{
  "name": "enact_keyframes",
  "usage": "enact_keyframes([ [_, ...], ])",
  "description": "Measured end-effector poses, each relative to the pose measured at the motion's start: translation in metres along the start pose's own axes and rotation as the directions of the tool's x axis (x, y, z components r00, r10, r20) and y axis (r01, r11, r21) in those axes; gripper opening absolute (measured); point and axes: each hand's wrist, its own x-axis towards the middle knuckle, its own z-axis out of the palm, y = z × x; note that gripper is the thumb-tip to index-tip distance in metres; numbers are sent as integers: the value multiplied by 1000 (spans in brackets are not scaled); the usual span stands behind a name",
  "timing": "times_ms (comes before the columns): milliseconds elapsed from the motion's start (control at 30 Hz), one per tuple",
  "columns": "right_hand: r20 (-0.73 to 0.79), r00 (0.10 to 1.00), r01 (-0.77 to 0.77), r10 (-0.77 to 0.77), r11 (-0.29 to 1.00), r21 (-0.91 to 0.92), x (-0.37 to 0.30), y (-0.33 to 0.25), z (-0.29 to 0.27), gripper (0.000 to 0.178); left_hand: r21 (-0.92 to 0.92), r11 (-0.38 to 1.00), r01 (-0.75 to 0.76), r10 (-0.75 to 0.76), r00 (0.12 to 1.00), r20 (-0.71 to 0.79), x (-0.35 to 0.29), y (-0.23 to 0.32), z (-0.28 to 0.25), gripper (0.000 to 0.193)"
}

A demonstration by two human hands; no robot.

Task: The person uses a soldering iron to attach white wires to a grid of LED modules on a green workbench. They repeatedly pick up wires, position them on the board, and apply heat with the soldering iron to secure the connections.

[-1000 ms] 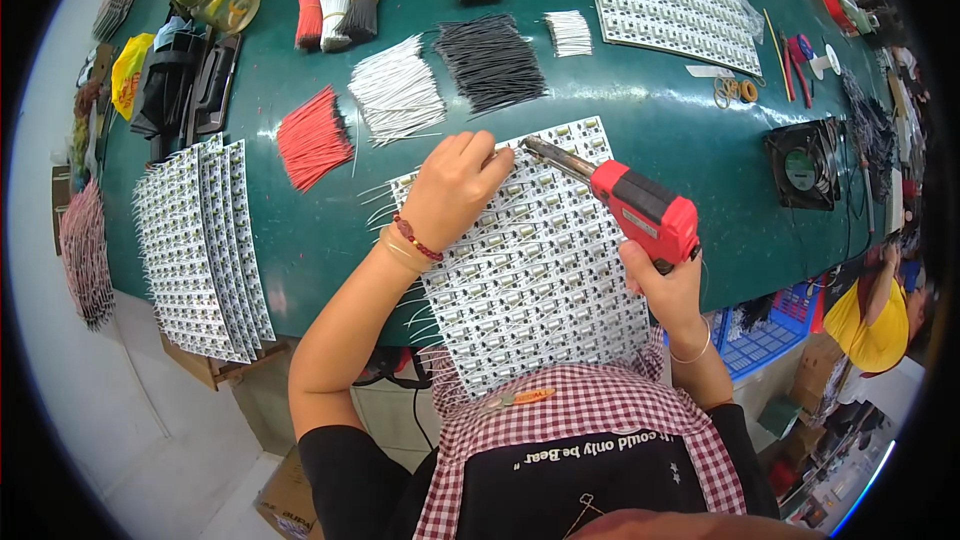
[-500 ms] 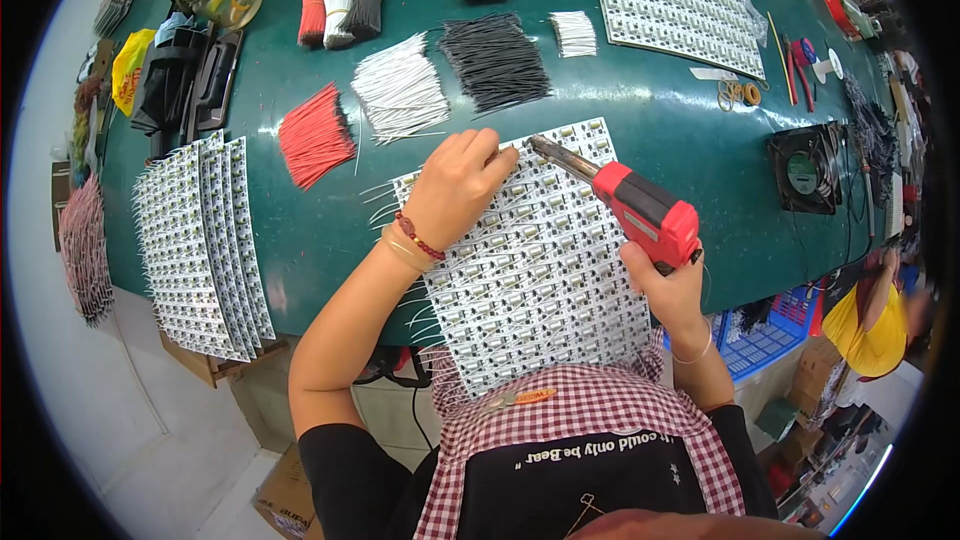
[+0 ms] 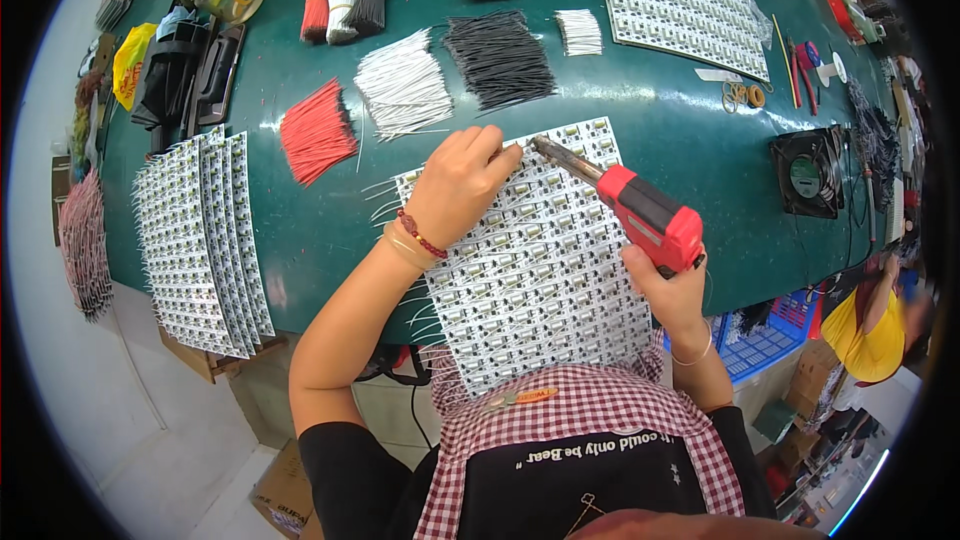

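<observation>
A white panel of small circuit boards (image 3: pixel 545 285) lies before me, its near edge against my checked apron. White wires (image 3: pixel 382 202) stick out along its left edge. My right hand (image 3: pixel 672 292) is wrapped round the handle of a red and black soldering gun (image 3: pixel 652 215). The gun's metal tip meets the panel near its far edge. Just left of that tip, my left hand (image 3: pixel 462 175) rests over the panel with fingers pinched together; what they hold is hidden. Beyond the panel lie loose piles of red wires (image 3: pixel 318 132), white wires (image 3: pixel 403 85) and black wires (image 3: pixel 498 60).
Several finished-looking panels (image 3: pixel 195 240) lean at the table's left edge. Another panel (image 3: pixel 680 5) lies far right. A black fan (image 3: pixel 808 172) stands right, near pliers (image 3: pixel 803 70) and a spool (image 3: pixel 832 68). Bundled wires (image 3: pixel 342 10) lie at the back. A blue crate (image 3: pixel 765 340) sits below right.
The whole view has shifted slightly. Both hands and the soldering gun stay almost in place on the panel, with the tip still by my left fingers.
</observation>
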Motion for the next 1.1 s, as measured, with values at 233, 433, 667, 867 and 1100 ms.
enact_keyframes([
  [233,-56,998,-5,11,994,113,-4,4,-2,17,47,999,-15,16,1000,-10,1,0,0,16],
  [433,0,998,-68,68,990,123,-3,-2,-7,16,168,981,-93,88,996,33,4,0,-6,13],
  [667,-1,999,-54,54,994,93,1,-6,-1,11,132,989,-74,80,996,-44,12,-7,-12,23],
  [867,42,999,2,-4,998,61,6,0,1,8,75,996,-53,53,999,9,10,-11,-5,23],
  [1100,26,998,48,-48,999,13,5,0,5,9,40,998,-38,38,999,15,10,-12,-2,23],
])
